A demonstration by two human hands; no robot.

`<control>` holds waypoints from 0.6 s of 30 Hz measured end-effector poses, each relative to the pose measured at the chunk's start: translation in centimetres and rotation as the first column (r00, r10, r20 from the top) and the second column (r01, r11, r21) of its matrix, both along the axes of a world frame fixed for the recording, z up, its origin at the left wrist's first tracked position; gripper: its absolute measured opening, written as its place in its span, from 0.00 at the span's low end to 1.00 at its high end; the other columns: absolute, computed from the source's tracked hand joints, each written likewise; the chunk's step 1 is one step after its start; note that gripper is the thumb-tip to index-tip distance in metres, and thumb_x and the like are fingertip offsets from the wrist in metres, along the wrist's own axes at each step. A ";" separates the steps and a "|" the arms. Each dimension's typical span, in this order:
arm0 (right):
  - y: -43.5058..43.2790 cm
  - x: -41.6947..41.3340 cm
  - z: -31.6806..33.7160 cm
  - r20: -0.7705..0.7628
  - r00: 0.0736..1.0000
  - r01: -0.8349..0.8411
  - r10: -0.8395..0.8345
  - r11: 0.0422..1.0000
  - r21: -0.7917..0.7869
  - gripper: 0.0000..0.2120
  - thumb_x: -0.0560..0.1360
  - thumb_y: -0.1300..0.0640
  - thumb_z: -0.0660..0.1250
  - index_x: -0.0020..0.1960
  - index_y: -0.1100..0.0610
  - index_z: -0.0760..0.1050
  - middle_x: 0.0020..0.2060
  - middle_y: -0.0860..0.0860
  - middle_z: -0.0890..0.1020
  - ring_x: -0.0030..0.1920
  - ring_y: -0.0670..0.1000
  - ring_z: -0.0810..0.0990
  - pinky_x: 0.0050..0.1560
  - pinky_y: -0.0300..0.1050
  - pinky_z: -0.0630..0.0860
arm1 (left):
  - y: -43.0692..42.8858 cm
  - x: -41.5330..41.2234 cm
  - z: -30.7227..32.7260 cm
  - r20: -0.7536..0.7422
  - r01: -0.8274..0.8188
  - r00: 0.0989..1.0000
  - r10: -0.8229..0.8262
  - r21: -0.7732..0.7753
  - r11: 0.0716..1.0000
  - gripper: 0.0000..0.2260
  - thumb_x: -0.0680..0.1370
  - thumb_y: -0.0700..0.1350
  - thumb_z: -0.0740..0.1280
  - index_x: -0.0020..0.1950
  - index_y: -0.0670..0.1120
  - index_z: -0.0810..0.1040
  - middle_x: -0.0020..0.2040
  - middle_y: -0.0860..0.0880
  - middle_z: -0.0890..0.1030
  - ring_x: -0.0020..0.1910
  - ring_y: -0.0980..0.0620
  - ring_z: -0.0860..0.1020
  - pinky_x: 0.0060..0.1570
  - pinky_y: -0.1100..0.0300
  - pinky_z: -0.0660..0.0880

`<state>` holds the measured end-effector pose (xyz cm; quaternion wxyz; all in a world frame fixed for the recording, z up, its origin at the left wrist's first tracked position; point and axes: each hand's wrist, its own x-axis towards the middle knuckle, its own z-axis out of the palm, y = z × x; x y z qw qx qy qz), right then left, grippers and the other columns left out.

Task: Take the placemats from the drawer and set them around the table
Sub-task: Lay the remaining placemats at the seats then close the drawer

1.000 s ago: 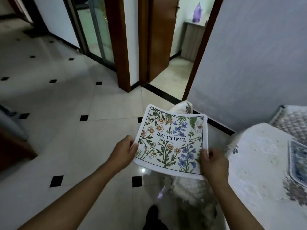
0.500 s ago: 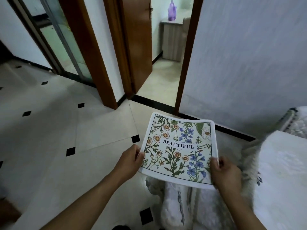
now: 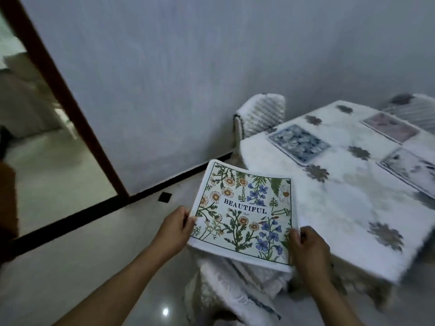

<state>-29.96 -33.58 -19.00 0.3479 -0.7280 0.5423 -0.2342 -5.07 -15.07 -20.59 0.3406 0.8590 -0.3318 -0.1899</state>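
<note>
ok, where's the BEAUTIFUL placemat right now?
Head view, lower centre: the BEAUTIFUL placemat is held by the left hand and right hand above a covered chair, just left of the table, not on it.

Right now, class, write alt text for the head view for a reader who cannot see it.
A left hand and right hand hold a floral placemat printed BEAUTIFUL near a white-clothed table, where three other placemats already lie.

Both the left hand and right hand pinch a square floral "BEAUTIFUL" cloth placemat beside the white-clothed desk bearing three placemats.
</note>
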 end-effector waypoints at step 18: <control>-15.2 -6.4 -6.8 0.050 0.840 0.539 -0.541 0.841 0.048 0.16 0.77 0.54 0.64 0.34 0.60 0.70 0.27 0.57 0.76 0.31 0.57 0.75 0.32 0.46 0.69 | -29.5 0.1 -1.8 0.041 0.474 0.880 -0.473 -0.002 0.881 0.05 0.80 0.49 0.63 0.47 0.48 0.74 0.42 0.51 0.81 0.41 0.54 0.79 0.38 0.55 0.76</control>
